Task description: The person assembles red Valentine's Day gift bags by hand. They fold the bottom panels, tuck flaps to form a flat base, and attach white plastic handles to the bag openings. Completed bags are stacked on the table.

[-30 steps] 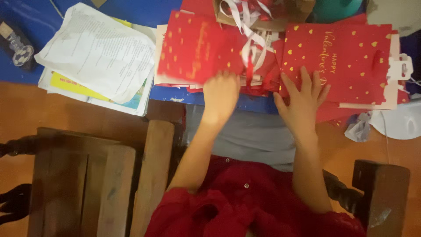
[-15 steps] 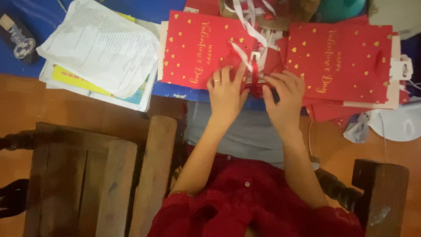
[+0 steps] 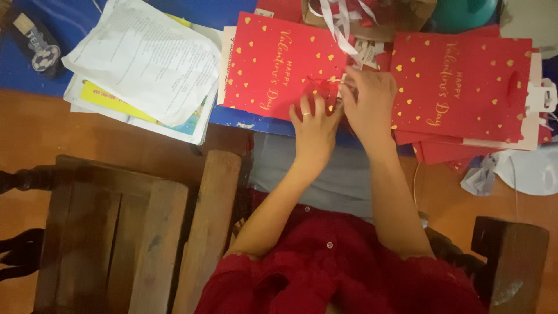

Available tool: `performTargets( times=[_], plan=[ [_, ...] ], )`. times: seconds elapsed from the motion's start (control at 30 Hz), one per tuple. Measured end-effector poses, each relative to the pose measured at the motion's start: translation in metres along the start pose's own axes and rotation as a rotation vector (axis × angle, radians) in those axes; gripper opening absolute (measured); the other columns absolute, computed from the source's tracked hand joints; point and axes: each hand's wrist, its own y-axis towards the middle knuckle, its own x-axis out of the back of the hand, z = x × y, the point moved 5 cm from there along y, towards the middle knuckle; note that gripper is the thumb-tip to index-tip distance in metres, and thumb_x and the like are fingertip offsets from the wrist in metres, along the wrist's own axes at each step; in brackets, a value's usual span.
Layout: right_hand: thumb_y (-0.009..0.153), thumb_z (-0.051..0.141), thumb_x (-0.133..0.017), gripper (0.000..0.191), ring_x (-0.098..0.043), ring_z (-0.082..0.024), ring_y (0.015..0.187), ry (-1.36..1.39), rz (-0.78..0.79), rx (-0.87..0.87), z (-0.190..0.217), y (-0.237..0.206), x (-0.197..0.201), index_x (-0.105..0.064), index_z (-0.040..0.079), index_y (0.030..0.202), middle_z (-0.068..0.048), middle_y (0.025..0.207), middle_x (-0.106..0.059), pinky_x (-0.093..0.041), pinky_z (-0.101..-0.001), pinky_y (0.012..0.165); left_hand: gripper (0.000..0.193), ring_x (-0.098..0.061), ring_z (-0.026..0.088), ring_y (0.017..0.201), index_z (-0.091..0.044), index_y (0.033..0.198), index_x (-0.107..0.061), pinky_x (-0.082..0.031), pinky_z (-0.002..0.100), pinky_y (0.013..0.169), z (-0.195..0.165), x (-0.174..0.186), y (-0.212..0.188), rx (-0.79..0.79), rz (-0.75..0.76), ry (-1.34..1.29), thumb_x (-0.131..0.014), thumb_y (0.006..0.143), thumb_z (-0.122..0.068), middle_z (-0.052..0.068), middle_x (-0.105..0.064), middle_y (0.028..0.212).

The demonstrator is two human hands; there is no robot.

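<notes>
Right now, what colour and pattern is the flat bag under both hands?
Red bag with small gold hearts and gold script, clearest in the head view.

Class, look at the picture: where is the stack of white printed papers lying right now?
In the head view, the stack of white papers lies at upper left on the blue table, just left of the red gift bag that both hands touch.

A flat red paper bag (image 3: 273,61) with gold hearts and gold lettering lies on the blue table edge.
</notes>
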Motion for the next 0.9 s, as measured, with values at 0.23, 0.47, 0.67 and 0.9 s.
performTargets(
  times=[0.23,0.47,0.67,0.9],
  plan=[
    [0.099,0.004,-0.07,0.013,-0.065,-0.033,0.103,0.209,-0.022,-0.161,-0.025,-0.007,0.001,-0.07,0.006,0.112,-0.012,0.107,-0.067,-0.051,-0.0436,0.092,0.052,-0.05,0.037,0.131,-0.023,0.138,-0.056,-0.038,0.063,0.111,0.005,0.013,0.001,0.045,-0.126,-0.09,-0.066,0.087,-0.015,0.016,-0.056,0.133],
    [0.09,0.011,-0.08,0.024,-0.062,-0.037,0.097,-0.006,0.052,-0.02,-0.013,-0.006,0.001,-0.07,0.001,0.109,-0.015,0.098,-0.066,-0.045,-0.0495,0.085,0.044,-0.055,0.03,0.123,-0.014,0.124,-0.059,-0.041,0.055,0.108,0.009,0.022,0.006,0.072,-0.171,-0.121,-0.069,0.082,-0.018,0.009,-0.061,0.121],
    [0.094,0.011,-0.076,0.015,-0.069,-0.026,0.094,0.228,0.136,-0.212,-0.03,-0.001,0.023,-0.074,0.003,0.107,-0.012,0.101,-0.07,-0.053,-0.0376,0.083,0.055,-0.055,0.029,0.117,-0.019,0.136,-0.06,-0.041,0.053,0.103,0.01,0.028,0.009,0.07,-0.154,-0.093,-0.071,0.081,-0.02,0.008,-0.061,0.119],
    [0.096,0.009,-0.072,0.015,-0.07,-0.011,0.082,0.463,0.355,-0.409,-0.014,-0.003,0.037,-0.074,0.001,0.109,-0.005,0.094,-0.074,-0.055,-0.0271,0.071,0.038,-0.054,0.026,0.122,-0.018,0.128,-0.071,-0.038,0.055,0.105,0.02,0.027,0.013,0.134,-0.16,-0.48,-0.072,0.095,-0.035,0.004,-0.063,0.122]
  ],
)
